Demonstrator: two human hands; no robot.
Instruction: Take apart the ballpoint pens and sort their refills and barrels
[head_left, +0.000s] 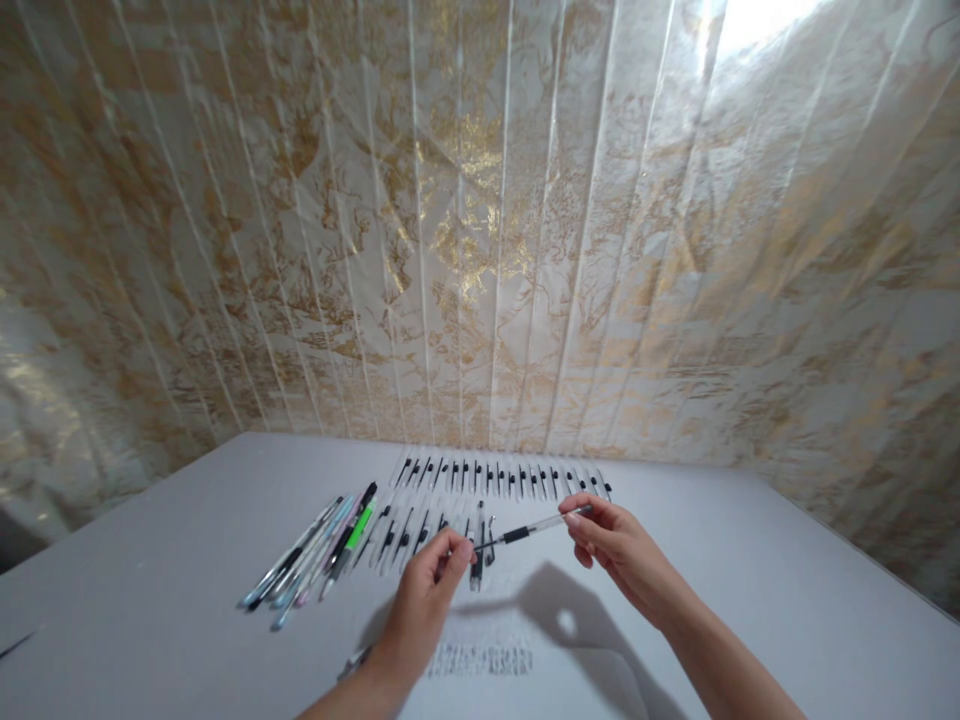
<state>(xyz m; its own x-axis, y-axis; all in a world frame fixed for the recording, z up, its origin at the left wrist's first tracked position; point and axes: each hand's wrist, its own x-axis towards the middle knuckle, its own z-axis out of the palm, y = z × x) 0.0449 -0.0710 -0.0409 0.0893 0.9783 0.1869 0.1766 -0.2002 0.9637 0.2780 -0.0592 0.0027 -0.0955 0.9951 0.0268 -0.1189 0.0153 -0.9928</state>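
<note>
A pen (516, 535) with a black grip and clear barrel is stretched between my two hands, above the white table. My left hand (431, 595) is closed, thumb and finger pinching the thin dark end of the pen. At the clear barrel's other end, my right hand (619, 548) pinches with thumb and fingers. Just under the pen, beside my left fingertips, a dark pen (477, 572) lies on the table with a small clip-like piece near it. A row of clear pens with black parts (412, 535) runs partly behind my left hand.
Along the back of the white table (720, 540) lies another long row of clear pens (499, 478). To the left is a bundle of assorted pens (300, 565), with a bright green one (360, 525). A patch of dark print (480, 660) is near the front. Gold-patterned curtain (465, 220) hangs behind.
</note>
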